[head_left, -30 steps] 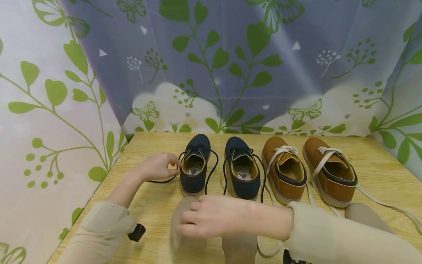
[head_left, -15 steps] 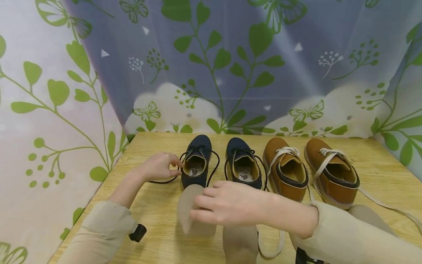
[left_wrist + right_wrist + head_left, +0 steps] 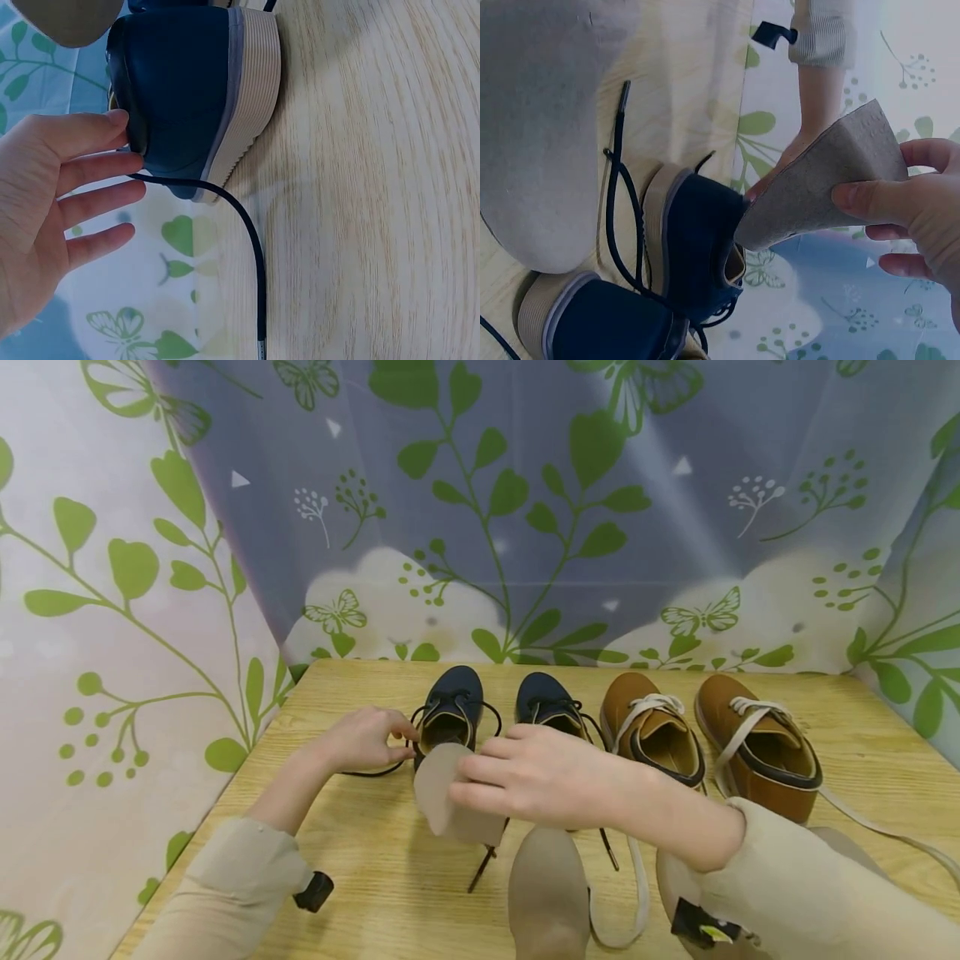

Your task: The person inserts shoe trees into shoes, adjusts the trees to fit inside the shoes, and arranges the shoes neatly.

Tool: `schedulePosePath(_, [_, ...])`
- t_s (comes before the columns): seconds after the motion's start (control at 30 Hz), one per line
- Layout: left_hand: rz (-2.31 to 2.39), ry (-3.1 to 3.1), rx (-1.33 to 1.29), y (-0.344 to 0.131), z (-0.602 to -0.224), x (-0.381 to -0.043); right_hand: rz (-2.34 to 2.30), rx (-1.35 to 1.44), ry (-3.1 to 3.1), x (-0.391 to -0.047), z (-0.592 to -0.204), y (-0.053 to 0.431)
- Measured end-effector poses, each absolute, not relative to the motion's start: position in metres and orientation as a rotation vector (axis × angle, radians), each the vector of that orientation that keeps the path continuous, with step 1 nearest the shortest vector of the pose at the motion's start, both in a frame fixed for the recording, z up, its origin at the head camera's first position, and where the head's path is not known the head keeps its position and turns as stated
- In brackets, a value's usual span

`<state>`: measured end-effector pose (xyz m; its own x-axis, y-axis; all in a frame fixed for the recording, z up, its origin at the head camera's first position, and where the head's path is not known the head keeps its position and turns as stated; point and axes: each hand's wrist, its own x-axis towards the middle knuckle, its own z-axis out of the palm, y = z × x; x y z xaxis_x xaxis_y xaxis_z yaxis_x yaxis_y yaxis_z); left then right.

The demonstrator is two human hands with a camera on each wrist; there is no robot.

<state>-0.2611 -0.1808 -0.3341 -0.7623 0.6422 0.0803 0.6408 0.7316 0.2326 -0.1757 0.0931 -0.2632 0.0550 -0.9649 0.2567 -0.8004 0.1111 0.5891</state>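
Note:
Two navy lace-up shoes stand on the table. My left hand pinches the collar of the left navy shoe, thumb and index finger at its rim. A black lace trails from that shoe. My right hand holds a grey-beige insole between thumb and fingers, bent lengthwise. The insole's rounded end overlaps the heel opening of the left navy shoe in the head view. Behind my right hand is the right navy shoe, its heel hidden.
Two brown shoes with white laces, one left and one right, stand at the right. More insoles lie in front, one near the middle. White laces trail over the wooden table. A patterned cloth hangs behind.
My right hand has moved forward and slightly right with the insole, bringing its end over the left navy shoe's opening. My left hand stays at the shoe.

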Motion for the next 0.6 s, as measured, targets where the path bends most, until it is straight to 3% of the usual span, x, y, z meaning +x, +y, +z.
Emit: schedulePosePath(0.6, [0.319,2.934,1.113,-0.182,-0.332,-0.259,-0.149,1.682,-1.885,-0.213,-0.255,0.089])
